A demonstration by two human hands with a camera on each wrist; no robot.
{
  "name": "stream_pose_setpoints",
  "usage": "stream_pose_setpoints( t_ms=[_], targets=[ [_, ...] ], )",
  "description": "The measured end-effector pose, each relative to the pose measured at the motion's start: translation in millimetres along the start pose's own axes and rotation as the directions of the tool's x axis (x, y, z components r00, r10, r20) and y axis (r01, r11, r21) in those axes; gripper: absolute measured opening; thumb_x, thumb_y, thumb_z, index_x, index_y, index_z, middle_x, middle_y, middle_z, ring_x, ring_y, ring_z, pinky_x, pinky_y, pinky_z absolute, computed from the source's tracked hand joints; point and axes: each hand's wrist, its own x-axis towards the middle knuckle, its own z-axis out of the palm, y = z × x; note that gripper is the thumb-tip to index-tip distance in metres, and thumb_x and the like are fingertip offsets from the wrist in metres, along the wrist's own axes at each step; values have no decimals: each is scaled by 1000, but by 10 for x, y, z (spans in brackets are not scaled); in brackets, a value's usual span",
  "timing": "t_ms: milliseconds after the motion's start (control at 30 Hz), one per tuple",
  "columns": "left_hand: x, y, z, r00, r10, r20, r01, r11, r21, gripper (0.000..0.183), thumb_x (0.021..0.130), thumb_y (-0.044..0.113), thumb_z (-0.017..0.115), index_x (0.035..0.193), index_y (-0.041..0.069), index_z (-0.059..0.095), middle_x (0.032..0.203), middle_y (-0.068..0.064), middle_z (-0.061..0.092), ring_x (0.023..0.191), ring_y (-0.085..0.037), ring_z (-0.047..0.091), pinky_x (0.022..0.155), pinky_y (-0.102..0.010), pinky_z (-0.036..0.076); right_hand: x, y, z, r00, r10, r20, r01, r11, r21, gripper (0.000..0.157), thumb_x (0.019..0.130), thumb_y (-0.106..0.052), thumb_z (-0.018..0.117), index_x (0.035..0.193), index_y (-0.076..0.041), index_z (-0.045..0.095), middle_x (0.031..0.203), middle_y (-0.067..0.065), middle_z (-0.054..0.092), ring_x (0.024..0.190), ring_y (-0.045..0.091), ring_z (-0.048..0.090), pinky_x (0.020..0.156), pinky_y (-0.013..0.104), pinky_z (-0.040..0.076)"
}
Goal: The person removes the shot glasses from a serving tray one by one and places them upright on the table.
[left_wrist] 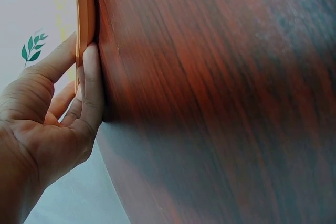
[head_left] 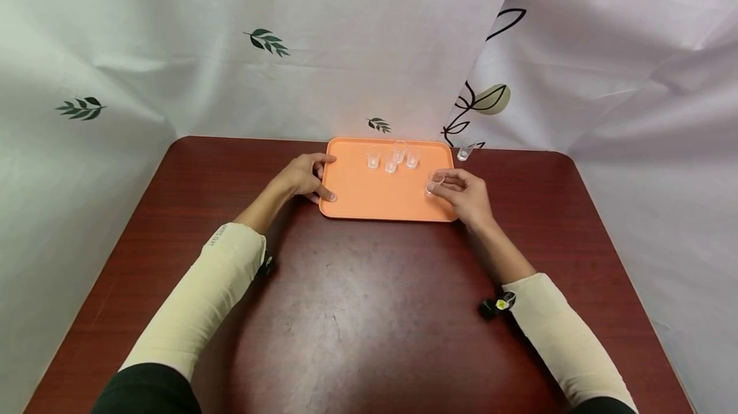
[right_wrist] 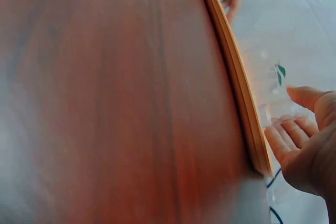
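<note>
On the left edge of an orange tray [head_left: 380, 201], my left hand [head_left: 302, 175] has its thumb over the rim. The left wrist view shows its fingers around the tray edge [left_wrist: 85, 14]. At the tray's right side is my right hand [head_left: 467, 196], beside a small clear plastic cup [head_left: 430, 188] standing upright. In the right wrist view, the right hand [right_wrist: 310, 145] has its thumb spread from its fingers, close to the cup [right_wrist: 264, 115]. Whether its fingertips touch the cup is hard to tell. Several similar clear cups [head_left: 391, 164] stand upright in a cluster near the tray's far edge.
Another clear cup [head_left: 464, 152] stands on the dark red wooden table [head_left: 357, 311], beyond the tray's far right corner. White cloth [head_left: 305, 93] with leaf prints hangs right behind the table's far edge. Cloth also hangs along both sides.
</note>
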Motion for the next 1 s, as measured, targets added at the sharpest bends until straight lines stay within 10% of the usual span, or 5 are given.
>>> stream_pose_setpoints(
  t_ms=[1000],
  targets=[
    [-1, -7, -12, 1000, -12, 18, 12, 1000, -18, 104, 84, -3, 99, 173, 19, 48, 114, -10, 44, 76, -18, 63, 69, -35, 73, 381, 60, -594, 969, 83, -232, -66, 995, 77, 42, 93, 0, 90, 131, 8, 74, 93, -14, 78, 92, 0, 74, 80, 10, 65]
  ],
)
